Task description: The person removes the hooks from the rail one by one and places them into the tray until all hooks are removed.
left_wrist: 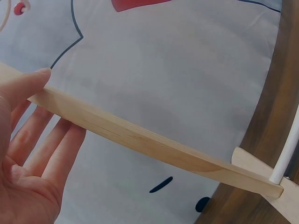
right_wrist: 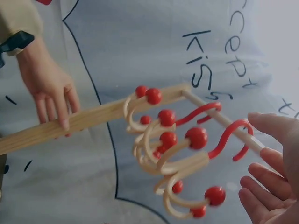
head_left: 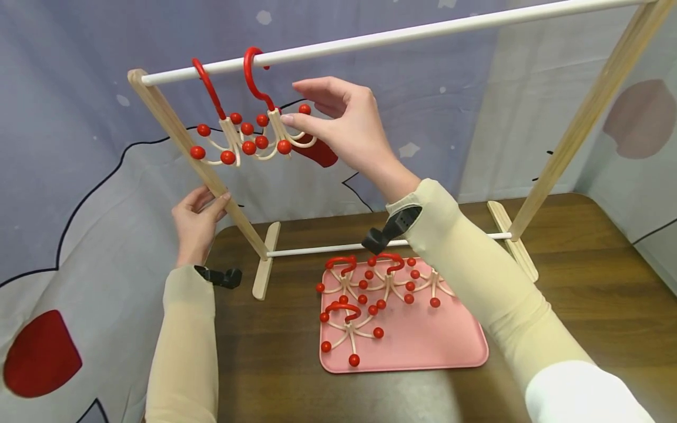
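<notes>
Near curved hooks (head_left: 248, 68), the right hand (head_left: 355, 120) is spread; the left hand (head_left: 197, 222) pinches a wooden post (left_wrist: 131, 135).

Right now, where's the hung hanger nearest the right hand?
Head view, upper left: that hanger hangs by its red hook from the top white rod, between the other hung hanger and the right hand.

Below the white round upper rail (head_left: 391, 36), the right cream fabric sleeve (head_left: 492, 276) hides part of the right rim of the pink rectangular tray (head_left: 423, 346) and part of a pale, red-balled hanger (head_left: 435, 277) there. Under the rail's left end, the pale wooden post (head_left: 210, 176) covers some left hand (head_left: 197, 220) fingertips. The right wrist view's edge crops the right hand (head_left: 351, 120) beside the rail and black handwriting (right_wrist: 195, 59) beyond it.
</notes>
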Tool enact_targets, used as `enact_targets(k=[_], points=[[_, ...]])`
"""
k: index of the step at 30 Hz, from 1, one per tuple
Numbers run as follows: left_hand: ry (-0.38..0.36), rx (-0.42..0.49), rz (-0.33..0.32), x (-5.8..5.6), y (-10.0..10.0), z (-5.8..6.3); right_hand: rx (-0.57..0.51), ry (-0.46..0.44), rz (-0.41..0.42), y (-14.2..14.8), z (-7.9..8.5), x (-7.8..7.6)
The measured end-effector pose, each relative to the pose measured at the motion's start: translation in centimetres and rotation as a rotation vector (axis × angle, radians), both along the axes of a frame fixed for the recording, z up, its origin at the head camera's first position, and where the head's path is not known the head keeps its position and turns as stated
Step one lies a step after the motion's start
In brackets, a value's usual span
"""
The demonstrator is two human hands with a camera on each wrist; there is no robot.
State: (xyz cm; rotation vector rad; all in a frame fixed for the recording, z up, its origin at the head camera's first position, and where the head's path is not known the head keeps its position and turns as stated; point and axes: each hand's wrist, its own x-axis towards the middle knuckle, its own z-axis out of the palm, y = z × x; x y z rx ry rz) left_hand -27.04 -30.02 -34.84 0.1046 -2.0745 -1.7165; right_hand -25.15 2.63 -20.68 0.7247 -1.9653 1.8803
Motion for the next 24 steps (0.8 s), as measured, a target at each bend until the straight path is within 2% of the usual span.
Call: enact_targets(k=[7, 11, 17, 24], points=[[0.012, 0.003, 0.003, 0.1, 0.0, 0.2, 0.049, 0.022, 0.041, -2.0, 2.2, 0.0], [0.002, -0.001, 0.005, 0.1, 0.0, 0.1, 0.104, -0.006, 0.036, -2.9, 2.9, -0.2], [-0.002, 0.007, 0.006, 0.0, -0.1, 0.0, 0.181, -0.011, 0.013, -3.8, 3.1, -0.3], [-0.012, 0.012, 0.015, -0.1, -0.1, 0.0, 0.201, -0.009, 0.022, -3.8, 3.0, -0.4]])
